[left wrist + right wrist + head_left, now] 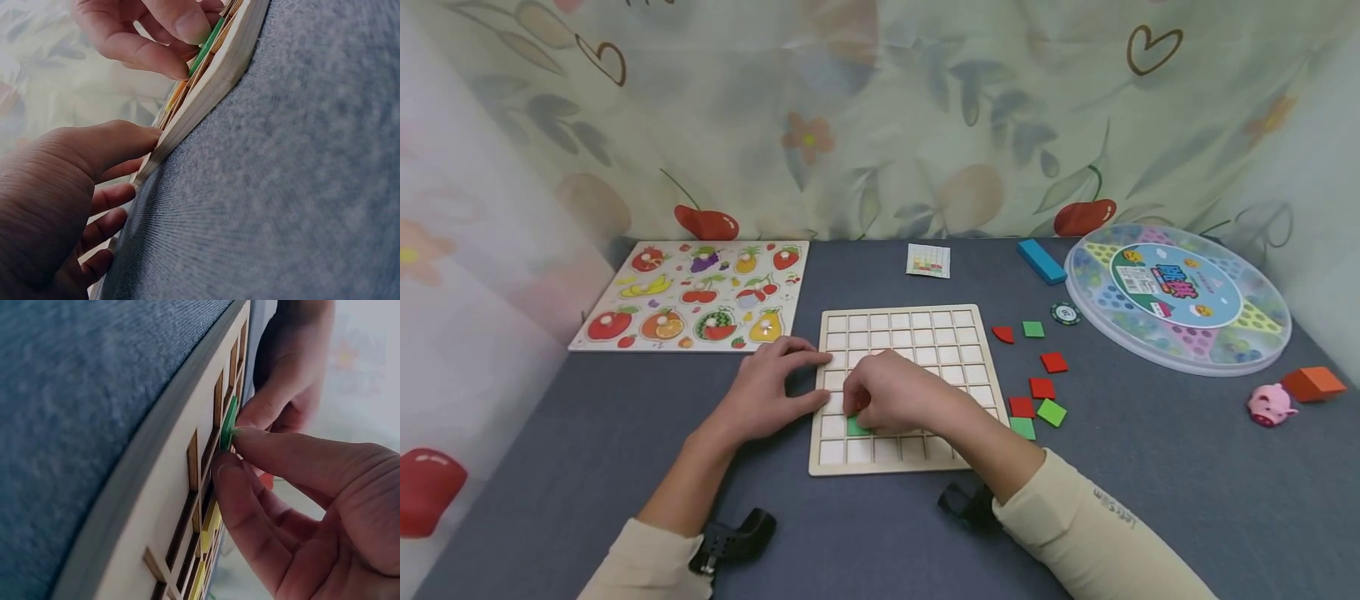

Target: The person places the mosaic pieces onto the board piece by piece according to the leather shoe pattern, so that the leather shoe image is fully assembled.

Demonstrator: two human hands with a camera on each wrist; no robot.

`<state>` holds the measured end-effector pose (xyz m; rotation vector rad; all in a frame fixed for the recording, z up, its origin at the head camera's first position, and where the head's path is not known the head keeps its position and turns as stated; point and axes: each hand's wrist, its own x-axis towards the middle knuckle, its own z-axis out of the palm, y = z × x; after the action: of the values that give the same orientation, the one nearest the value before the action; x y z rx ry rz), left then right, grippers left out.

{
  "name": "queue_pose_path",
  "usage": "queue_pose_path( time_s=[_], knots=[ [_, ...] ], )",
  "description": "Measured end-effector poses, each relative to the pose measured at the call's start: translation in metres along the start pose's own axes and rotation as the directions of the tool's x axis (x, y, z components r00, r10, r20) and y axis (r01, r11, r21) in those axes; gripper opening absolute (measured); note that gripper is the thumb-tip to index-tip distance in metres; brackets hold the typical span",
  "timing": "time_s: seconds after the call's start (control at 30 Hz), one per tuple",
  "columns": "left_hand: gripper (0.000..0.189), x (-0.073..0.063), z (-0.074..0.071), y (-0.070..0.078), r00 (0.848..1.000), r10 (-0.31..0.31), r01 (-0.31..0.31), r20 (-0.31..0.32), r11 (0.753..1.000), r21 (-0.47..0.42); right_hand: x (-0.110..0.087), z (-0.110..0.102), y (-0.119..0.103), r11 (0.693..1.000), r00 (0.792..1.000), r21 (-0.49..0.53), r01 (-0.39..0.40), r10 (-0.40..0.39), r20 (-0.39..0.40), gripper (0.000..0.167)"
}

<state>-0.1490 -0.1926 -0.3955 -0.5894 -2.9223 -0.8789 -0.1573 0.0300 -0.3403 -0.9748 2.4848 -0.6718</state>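
A wooden grid board (898, 320) with square cells lies flat on the table. Over its lower left part, my right hand (895, 392) pinches a green square tile (229, 424) between thumb and fingertips, the tile tilted at a cell in the right wrist view. Some yellow pieces (212, 525) sit in cells beyond, and a bit of red (267, 480) shows behind the fingers. At the board's left edge my left hand (767, 387) rests with thumb and index finger apart, their tips touching the frame. The right hand hides several cells in the head view.
Right of the board lie several loose red tiles (1042, 388) and green tiles (1052, 412). A fruit puzzle board (677, 312) stands back left, a small pattern card (928, 261) behind the grid. Farther right are a blue block (1042, 262), round game board (1247, 283), pig figure (1271, 406) and orange block (1313, 384).
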Motion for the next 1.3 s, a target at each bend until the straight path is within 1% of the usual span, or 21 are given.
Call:
queue_pose_path(
  time_s=[0.17,0.27,0.37,0.57,0.77,0.87,1.07,1.2,1.3],
  knots=[
    [0.047,-0.001,0.0,0.0,1.0,-0.006,0.006,0.002,1.0,0.005,-0.001,0.002,0.0,1.0,1.0,-0.028,0.01,-0.011,-0.013,0.016],
    [0.048,-0.001,0.0,0.0,1.0,-0.008,0.008,0.0,1.0,0.005,-0.003,0.001,0.003,1.0,0.999,-0.016,0.021,-0.021,-0.025,0.016],
    [0.049,0.0,0.0,0.001,1.0,-0.011,0.011,0.007,1.0,0.003,-0.009,-0.003,0.006,0.999,0.999,0.024,0.024,-0.023,-0.043,0.014],
    [0.051,0.0,-0.001,0.002,0.999,-0.03,0.03,0.024,1.0,0.001,-0.025,-0.019,0.016,0.993,0.997,0.117,0.013,-0.004,-0.077,0.013],
    [0.052,0.0,-0.002,0.003,0.999,-0.04,0.04,0.027,0.999,0.0,-0.045,-0.028,0.035,0.98,0.995,0.197,-0.013,0.032,-0.093,0.013],
    [0.052,0.0,-0.002,0.003,0.999,-0.038,0.038,0.028,0.999,-0.003,-0.057,-0.032,0.046,0.976,0.995,0.217,-0.028,0.048,-0.089,0.013],
    [0.052,-0.001,-0.002,0.003,0.999,-0.035,0.035,0.03,0.999,-0.008,-0.083,-0.043,0.07,0.98,0.995,0.191,-0.054,0.069,-0.068,0.014],
    [0.052,0.0,-0.001,0.003,0.999,-0.039,0.04,0.03,0.999,-0.013,-0.101,-0.053,0.083,0.981,0.991,0.156,-0.116,0.126,-0.052,0.014],
    [0.052,0.0,-0.001,0.004,0.999,-0.043,0.043,0.034,0.999,-0.014,-0.113,-0.058,0.09,0.976,0.982,0.115,-0.183,0.187,-0.03,0.017]
  ],
)
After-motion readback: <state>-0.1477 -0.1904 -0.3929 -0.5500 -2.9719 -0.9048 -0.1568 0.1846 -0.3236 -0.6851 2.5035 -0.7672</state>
